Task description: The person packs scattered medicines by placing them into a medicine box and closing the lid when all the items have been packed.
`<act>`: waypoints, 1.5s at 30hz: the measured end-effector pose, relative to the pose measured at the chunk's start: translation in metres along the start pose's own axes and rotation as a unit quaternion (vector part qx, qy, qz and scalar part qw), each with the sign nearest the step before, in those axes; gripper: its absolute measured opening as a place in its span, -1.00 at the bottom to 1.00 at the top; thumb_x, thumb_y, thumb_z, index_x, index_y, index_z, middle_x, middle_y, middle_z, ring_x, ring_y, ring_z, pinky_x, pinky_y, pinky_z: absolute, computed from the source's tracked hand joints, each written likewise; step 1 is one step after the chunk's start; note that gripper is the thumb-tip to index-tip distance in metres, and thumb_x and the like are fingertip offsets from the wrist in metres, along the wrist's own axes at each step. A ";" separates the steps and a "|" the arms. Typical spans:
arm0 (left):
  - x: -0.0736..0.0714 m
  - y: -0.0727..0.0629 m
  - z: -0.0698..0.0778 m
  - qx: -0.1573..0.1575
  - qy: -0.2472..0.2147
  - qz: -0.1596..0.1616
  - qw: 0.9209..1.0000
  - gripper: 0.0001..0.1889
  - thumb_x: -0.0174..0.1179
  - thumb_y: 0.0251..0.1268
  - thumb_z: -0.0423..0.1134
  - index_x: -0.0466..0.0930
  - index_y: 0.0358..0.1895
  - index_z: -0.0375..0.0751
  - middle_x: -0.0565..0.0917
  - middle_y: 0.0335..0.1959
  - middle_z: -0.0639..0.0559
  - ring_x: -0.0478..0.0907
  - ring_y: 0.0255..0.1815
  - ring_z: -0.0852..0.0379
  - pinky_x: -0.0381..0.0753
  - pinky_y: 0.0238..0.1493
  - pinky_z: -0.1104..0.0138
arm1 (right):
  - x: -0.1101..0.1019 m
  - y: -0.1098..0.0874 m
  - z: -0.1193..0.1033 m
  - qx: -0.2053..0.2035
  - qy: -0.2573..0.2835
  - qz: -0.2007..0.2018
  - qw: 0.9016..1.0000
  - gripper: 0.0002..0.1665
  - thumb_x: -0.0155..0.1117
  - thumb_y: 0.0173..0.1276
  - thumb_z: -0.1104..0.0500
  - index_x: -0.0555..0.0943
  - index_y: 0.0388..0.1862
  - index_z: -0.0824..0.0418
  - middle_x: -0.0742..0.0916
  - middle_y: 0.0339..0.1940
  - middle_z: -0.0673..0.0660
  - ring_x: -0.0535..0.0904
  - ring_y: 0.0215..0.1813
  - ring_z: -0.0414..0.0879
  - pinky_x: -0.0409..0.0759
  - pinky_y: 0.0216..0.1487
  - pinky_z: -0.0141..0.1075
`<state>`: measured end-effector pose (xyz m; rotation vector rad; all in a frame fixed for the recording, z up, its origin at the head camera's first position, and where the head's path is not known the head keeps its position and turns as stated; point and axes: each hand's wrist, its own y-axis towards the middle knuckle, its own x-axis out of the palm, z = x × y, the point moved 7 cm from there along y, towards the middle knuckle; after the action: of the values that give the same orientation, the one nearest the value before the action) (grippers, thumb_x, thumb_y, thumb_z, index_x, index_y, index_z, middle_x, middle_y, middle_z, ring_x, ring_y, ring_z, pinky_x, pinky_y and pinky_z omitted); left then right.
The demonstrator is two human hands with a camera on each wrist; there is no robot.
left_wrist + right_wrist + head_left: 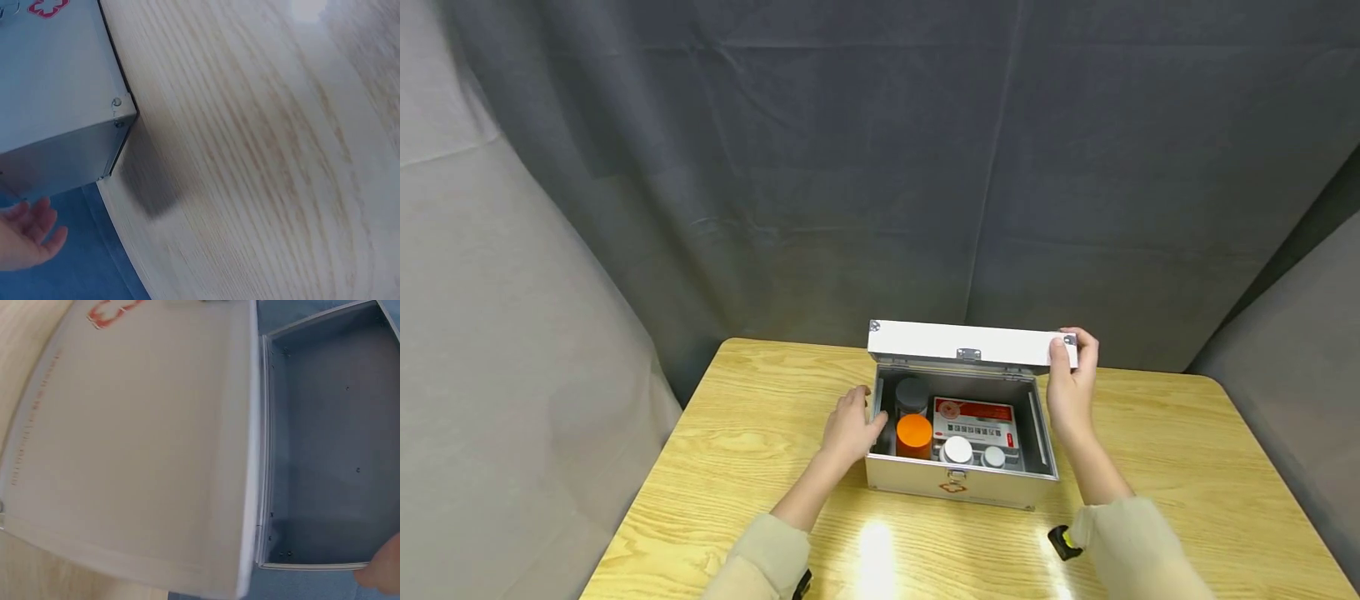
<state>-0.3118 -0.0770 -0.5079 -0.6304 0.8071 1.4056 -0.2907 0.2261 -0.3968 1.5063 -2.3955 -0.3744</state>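
A silver metal first-aid box (958, 493) stands on the table with its lid (955, 339) raised at the back. My right hand (1072, 383) grips the lid's right corner, thumb on its front edge and fingers behind. In the right wrist view the thumb (382, 569) lies at the rim beside the lid's grey inside. My left hand (848, 429) is at the box's left side, thumb by the rim and fingers loosely bent. Inside are an orange-capped bottle (914, 433), a dark-lidded jar (912, 395), two white-capped bottles (957, 450) and a red-and-white medicine carton (974, 422).
The wooden table (760, 400) extends to both sides and in front of the box. Behind it hangs a dark grey curtain (820, 183), with paler cloth (512, 333) at the left. A black-and-yellow strap piece (1063, 542) shows at the right sleeve.
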 end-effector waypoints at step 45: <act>-0.027 -0.053 0.026 0.183 -0.212 0.101 0.955 -0.35 0.03 0.31 -0.05 0.06 0.38 -0.22 0.20 0.34 -0.18 0.16 0.33 -0.14 0.19 0.23 -0.06 | -0.025 -0.102 0.004 -0.229 -0.128 -0.078 0.962 -0.66 -0.20 0.39 0.45 0.27 0.09 0.64 0.31 0.32 0.39 0.14 0.41 -0.14 0.05 0.34 -0.43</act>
<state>-0.2555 -0.0775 -0.4752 0.0457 0.7699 1.4566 -0.1971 0.2066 -0.4401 1.4952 -2.1550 -1.1356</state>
